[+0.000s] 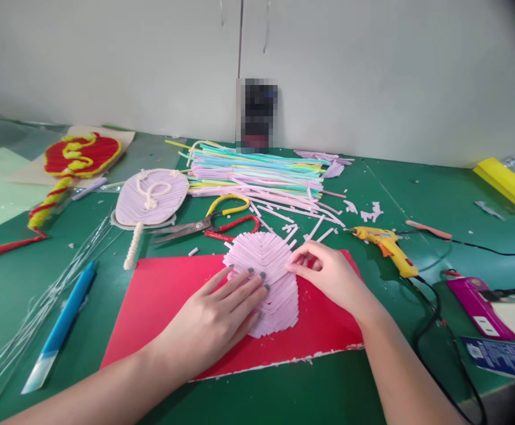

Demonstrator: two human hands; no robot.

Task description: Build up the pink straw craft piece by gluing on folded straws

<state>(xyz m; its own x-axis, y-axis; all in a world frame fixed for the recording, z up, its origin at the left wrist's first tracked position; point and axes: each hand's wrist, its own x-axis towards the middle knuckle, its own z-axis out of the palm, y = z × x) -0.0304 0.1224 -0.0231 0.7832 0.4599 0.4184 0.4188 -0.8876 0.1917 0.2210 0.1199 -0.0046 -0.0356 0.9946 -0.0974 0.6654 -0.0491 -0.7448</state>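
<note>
A leaf-shaped piece made of pale pink straw pieces lies on a red sheet on the green table. My left hand lies flat on the piece's lower left part, fingers stretched out and pressing it. My right hand rests at the piece's right edge, its fingers curled and pinching the edge of the straw pieces.
Behind the sheet lie scissors, a pile of coloured straws, and loose straw bits. A yellow glue gun with a black cord lies at right. Two finished fan shapes, thin wires and a blue knife lie at left.
</note>
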